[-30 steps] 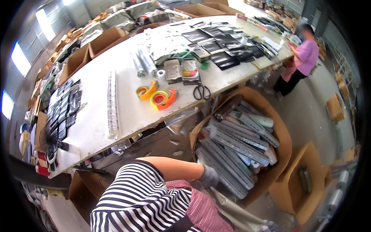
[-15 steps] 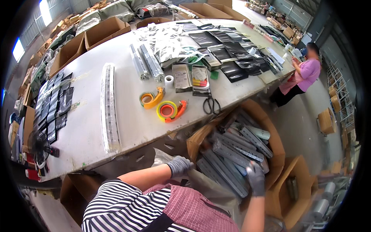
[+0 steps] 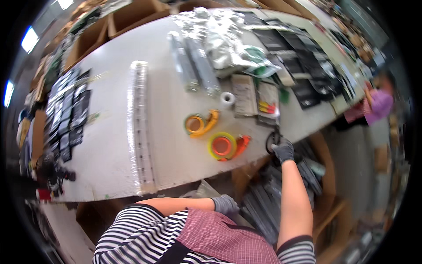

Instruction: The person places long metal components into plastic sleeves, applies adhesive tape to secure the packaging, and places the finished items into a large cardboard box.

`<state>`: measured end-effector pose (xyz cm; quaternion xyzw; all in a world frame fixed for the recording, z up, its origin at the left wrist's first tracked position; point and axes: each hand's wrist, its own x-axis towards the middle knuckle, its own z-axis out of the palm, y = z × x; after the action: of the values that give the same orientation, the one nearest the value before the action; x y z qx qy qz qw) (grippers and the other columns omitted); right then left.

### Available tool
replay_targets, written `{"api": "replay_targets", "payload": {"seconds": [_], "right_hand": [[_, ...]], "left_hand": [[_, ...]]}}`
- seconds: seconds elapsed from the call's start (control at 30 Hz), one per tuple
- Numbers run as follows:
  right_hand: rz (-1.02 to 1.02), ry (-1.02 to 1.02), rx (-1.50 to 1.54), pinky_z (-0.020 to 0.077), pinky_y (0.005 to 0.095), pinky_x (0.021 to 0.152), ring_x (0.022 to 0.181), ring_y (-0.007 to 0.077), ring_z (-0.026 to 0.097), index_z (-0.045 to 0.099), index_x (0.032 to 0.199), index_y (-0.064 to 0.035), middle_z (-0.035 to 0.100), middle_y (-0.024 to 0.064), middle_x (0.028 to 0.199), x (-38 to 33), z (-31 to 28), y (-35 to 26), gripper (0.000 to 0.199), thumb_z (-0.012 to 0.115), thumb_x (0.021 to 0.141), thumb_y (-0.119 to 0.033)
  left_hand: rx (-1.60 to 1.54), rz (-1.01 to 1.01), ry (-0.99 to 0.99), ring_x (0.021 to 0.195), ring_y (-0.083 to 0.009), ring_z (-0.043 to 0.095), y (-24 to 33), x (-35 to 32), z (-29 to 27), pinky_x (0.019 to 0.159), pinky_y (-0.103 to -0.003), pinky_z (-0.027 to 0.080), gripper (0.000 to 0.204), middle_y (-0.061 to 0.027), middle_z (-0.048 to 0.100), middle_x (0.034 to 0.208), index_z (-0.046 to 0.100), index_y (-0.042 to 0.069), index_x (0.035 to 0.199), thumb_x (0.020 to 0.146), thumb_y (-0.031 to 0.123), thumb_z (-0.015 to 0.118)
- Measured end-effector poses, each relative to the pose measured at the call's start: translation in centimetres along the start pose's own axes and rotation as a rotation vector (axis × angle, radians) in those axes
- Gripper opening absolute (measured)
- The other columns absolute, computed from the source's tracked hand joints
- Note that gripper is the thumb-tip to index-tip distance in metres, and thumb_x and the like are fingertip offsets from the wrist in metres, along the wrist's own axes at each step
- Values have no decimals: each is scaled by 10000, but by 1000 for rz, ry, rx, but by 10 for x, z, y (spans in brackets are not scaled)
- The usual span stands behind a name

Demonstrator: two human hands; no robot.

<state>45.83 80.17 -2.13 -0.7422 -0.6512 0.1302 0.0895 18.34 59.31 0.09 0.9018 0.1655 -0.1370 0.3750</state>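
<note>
My right hand (image 3: 283, 150), in a grey glove, is at the table's front edge with its fingers closed on the handles of black scissors (image 3: 270, 141). Motion blurs its fingertips. Lower down, close to my apron, my left hand (image 3: 225, 205) is gloved too and curled closed; whatever it holds is hidden. Translucent plastic sheeting (image 3: 206, 189) shows just beyond it. Below my right forearm, a cardboard box (image 3: 327, 165) holds several grey plastic-wrapped long pieces (image 3: 263, 204). An orange tape dispenser (image 3: 241, 147) and a yellow one (image 3: 211, 123) lie left of the scissors.
On the white table (image 3: 110, 145) lie a long clear-wrapped strip (image 3: 140, 127), two wrapped rolls (image 3: 202, 66), a small white roll (image 3: 227, 99) and an open box (image 3: 267, 103). Black packets (image 3: 307, 66) cover the far right. A person in purple (image 3: 379, 105) stands at the right end.
My right hand has left the wrapped pieces in the box and moved up to the scissors on the table. My left hand stays low near the sheeting. The view has shifted.
</note>
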Motion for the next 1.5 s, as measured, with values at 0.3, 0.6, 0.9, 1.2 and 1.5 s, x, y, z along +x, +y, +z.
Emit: {"api": "replay_targets", "payload": {"seconds": [0.3,0.6,0.9,1.2,1.5], "right_hand": [[301,-291,644,504,359,623,615,197,597,574,907,-36,579,64,633,-185,-55,118,252,749,800,-183],[1009,250,1391,452,288,416,494,178,598,486,970,-69,623,95,708,-500,-94,248,270,703,817,-23],[1108,426,337,438,320,535,558,152,522,569,852,-62,588,21,652,-670,-3,305,392,829,775,-345],[1129,709,492,502,324,802,846,218,619,523,1022,-32,627,55,928,-666,9,286,413,819,782,-191],[1038,673,493,502,353,774,853,223,583,531,1074,-52,596,84,957,-617,-12,273,466,836,754,-201]], "left_hand": [[150,218,208,811,-299,649,35,9,-32,709,-422,518,267,-98,645,878,640,108,1034,793,217,605],[339,-66,10,903,-339,647,120,82,-56,793,-446,516,327,-147,660,921,611,74,1012,759,258,704],[409,168,-165,875,-365,651,236,178,-62,768,-455,527,359,-171,669,911,620,53,1076,784,252,680],[499,315,-380,845,-339,668,197,236,-89,731,-441,540,311,-145,681,897,680,109,1058,783,253,663],[382,243,-128,843,-341,670,165,281,-130,756,-413,534,263,-162,691,885,682,49,1000,818,238,670]]}}
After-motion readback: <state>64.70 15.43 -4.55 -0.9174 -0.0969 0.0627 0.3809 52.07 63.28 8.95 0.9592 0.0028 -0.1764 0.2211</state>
